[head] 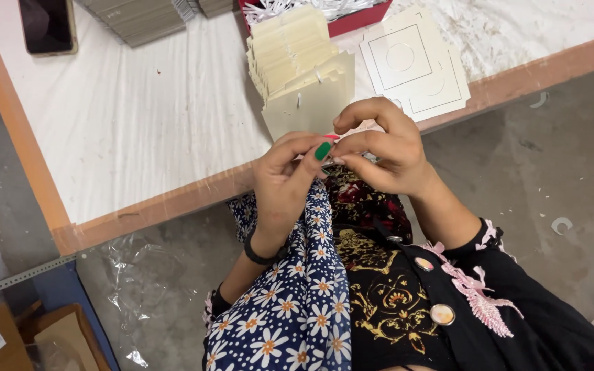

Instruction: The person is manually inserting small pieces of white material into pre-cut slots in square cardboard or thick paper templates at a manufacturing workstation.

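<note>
Just past the table edge (pixel 173 199), both hands (pixel 338 161) pinch together.

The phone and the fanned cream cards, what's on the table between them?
In the head view, only bare white tabletop lies between the phone and the cream cards; the grey stack sits farther back.

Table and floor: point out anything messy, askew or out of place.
White cut-out scraps lie scattered on the grey floor, and crumpled clear plastic film sits below the table edge. The cream card stack has slumped into a fan.
</note>
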